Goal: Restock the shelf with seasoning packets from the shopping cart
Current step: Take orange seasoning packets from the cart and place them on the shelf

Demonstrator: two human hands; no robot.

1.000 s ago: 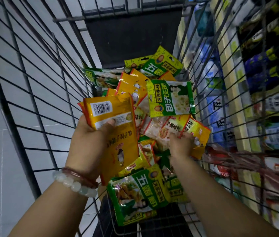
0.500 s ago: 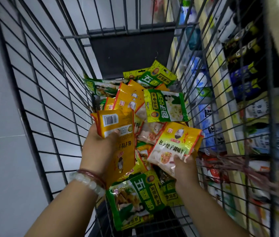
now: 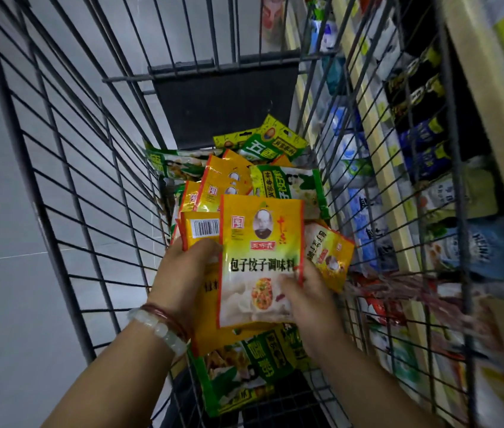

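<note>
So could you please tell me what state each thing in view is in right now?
left hand: grips a stack of yellow packets, barcode side up.
right hand: pinches front yellow packet, upright, face showing.
shopping cart: holds loose packets.
green packets: lying in the cart.
shelf: stocked.

Front seasoning packet (image 3: 261, 261): yellow-orange, red logo, black lettering, white dumplings. Green-yellow packets (image 3: 272, 143) at 12 and 6 o'clock. Cart (image 3: 68, 168) wire dark grey. Left wrist: white bead bracelet (image 3: 159, 329), red-brown bangle (image 3: 167, 315).

Right hand's (image 3: 309, 301) packet (image 3: 260, 261) now against stack (image 3: 202, 239)
</note>
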